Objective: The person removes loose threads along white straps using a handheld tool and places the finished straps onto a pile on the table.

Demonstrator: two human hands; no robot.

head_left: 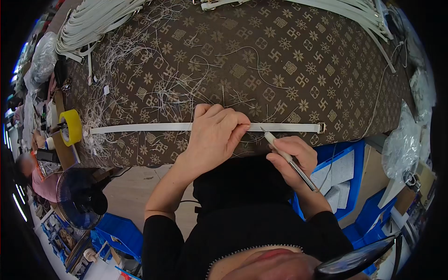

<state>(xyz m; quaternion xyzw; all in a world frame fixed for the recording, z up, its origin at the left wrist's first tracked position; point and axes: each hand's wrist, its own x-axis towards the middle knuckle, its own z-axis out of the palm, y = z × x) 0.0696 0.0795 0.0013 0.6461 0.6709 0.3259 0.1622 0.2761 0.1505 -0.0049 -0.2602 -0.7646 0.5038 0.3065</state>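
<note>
A narrow white belt (158,127) lies stretched left to right along the near part of the patterned cloth, with a metal buckle (322,127) at its right end. My left hand (217,133) rests over the belt's middle, thumb and forefinger pinched together at the strap; whether a thread end is also between them is too small to tell. In my right hand (295,158) is a pen-like tool (284,156) with a white front grip and a metal rear. Its thin tip touches or nearly touches the belt just right of my left fingertips.
Loose white threads (168,95) litter the brown cloth (298,65). Bundles of white belts (95,28) lie at the far side. Yellow tape (71,127) stands at the left edge, above a fan (81,198). A blue bin (352,158) sits below at right. Another person (44,184) is at far left.
</note>
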